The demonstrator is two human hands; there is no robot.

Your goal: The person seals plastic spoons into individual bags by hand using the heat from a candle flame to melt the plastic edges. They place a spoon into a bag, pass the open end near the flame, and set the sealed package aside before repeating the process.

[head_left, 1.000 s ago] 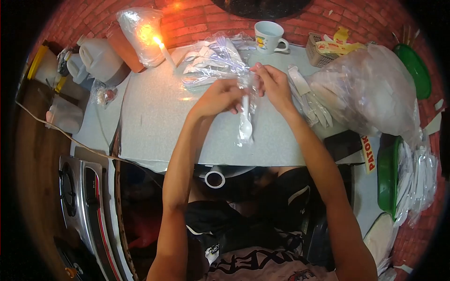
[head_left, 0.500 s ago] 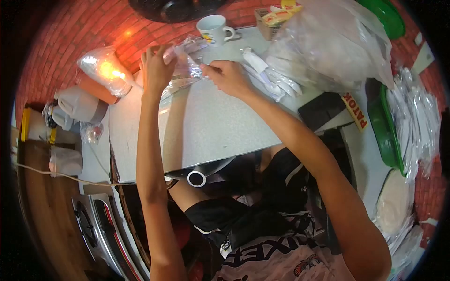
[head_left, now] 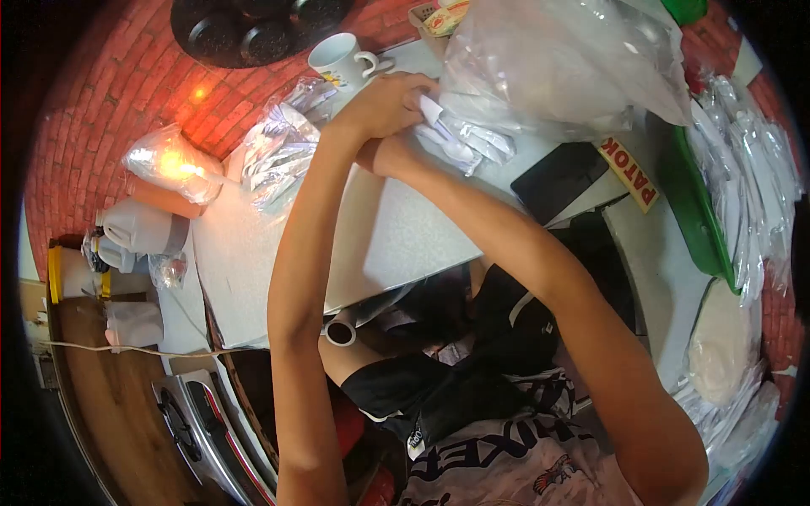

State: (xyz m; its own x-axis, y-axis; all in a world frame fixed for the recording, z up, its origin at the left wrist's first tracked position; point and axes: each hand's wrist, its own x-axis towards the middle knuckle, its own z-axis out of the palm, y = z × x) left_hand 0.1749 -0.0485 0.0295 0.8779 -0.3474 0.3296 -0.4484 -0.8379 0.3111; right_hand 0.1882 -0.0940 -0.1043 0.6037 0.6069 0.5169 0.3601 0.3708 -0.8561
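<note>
My left hand (head_left: 384,105) reaches across to the right, over my right hand, its fingers bent round the end of a white wrapped packet (head_left: 432,110). More thin packets in clear plastic (head_left: 477,143) lie just beyond it. Below and behind the left wrist is my right hand (head_left: 384,156); its fingers are hidden. A heap of crinkled clear plastic with white strips (head_left: 283,148) rests left of both hands on the grey-white tabletop (head_left: 396,228). The white mug (head_left: 337,61) stands behind the hands.
A glowing lamp in plastic (head_left: 173,164) stands at the left. A large translucent bag (head_left: 557,67) fills the back right, near a dark flat object (head_left: 558,181), a PATOK-labelled strip (head_left: 627,173) and a green tray (head_left: 696,211). A dark moulded pan (head_left: 253,34) is behind.
My left hand has moved right to the white packet, crossing over my right hand, which has shifted slightly down and left. The clear plastic between them is now out of their grasp. The view has shifted.
</note>
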